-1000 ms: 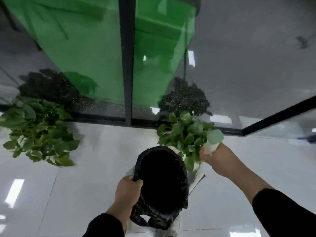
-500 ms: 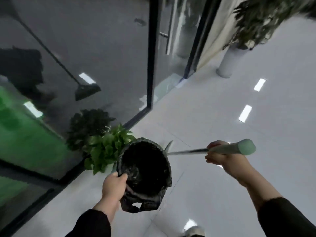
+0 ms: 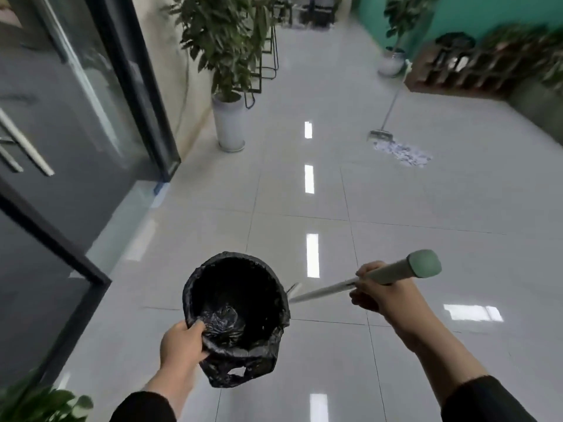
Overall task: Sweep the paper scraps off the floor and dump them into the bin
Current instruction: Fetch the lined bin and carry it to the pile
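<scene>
We've got our left hand (image 3: 182,341) gripping the bin (image 3: 236,303) rim, just its black liner (image 3: 240,357) inside, right hand (image 3: 379,289) wrapped around a green-capped handle (image 3: 393,271), paper scraps (image 3: 402,152) way ahead by the broom (image 3: 380,134).

Glossy pale tiled floor (image 3: 304,208): paper scraps (image 3: 402,153) piled at 1 o'clock with broom (image 3: 382,129) head just beside them, white potted plant (image 3: 228,123) at 11, another pot (image 3: 391,63) far at 1.
</scene>
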The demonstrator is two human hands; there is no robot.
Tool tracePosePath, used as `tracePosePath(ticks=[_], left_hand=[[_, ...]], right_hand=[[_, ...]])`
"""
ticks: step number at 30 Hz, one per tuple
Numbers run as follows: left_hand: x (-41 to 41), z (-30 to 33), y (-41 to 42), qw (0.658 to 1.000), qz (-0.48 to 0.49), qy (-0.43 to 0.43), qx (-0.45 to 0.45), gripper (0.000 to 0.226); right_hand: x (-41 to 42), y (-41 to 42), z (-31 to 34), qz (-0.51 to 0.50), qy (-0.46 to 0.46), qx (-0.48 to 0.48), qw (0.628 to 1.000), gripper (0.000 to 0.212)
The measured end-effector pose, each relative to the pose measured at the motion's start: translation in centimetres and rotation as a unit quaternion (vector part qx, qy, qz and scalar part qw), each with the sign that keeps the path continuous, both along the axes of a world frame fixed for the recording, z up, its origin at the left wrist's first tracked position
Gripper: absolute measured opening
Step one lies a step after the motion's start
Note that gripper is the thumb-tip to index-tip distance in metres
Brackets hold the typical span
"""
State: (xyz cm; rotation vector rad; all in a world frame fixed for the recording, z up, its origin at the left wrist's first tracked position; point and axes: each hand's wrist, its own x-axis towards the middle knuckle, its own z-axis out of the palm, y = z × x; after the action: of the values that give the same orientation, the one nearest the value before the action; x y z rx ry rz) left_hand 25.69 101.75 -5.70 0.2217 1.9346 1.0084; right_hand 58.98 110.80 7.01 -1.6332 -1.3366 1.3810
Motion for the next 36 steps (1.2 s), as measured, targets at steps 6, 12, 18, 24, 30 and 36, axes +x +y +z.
tracePosePath(ticks=[6, 12, 18, 24, 30, 36], left_hand=[[1.9, -1.4, 19.3, 0.997, -0.078, -0.015, 0.0, 0.013], [2.9, -1.8, 39.8, 0.988, -0.154, -0.024, -0.008, 0.012], [6.6, 0.7, 63.1, 0.967, -0.252, -0.005, 0.019, 0.014], [11.8, 1.6, 82.3, 0.954, -0.295, 0.016, 0.044, 0.012], [14.5, 1.6, 100.6, 0.965, -0.259, 0.031, 0.028, 0.013], [14.5, 1.6, 117.6, 0.972, -0.233, 0.035, 0.02, 0.014]], right_hand=[[5.7, 14.2, -1.4, -0.123, -0.012, -0.009, 0.992, 0.011], [9.1, 27.0, -0.3, -0.249, -0.038, -0.013, 0.968, 0.01], [11.0, 42.2, 1.8, -0.362, -0.017, -0.007, 0.932, 0.009], [14.6, 57.3, 0.1, -0.405, -0.012, -0.026, 0.914, 0.011], [18.9, 77.8, -2.2, -0.376, -0.016, -0.048, 0.925, 0.006], [21.0, 97.9, -2.4, -0.353, -0.035, -0.071, 0.932, 0.009]])
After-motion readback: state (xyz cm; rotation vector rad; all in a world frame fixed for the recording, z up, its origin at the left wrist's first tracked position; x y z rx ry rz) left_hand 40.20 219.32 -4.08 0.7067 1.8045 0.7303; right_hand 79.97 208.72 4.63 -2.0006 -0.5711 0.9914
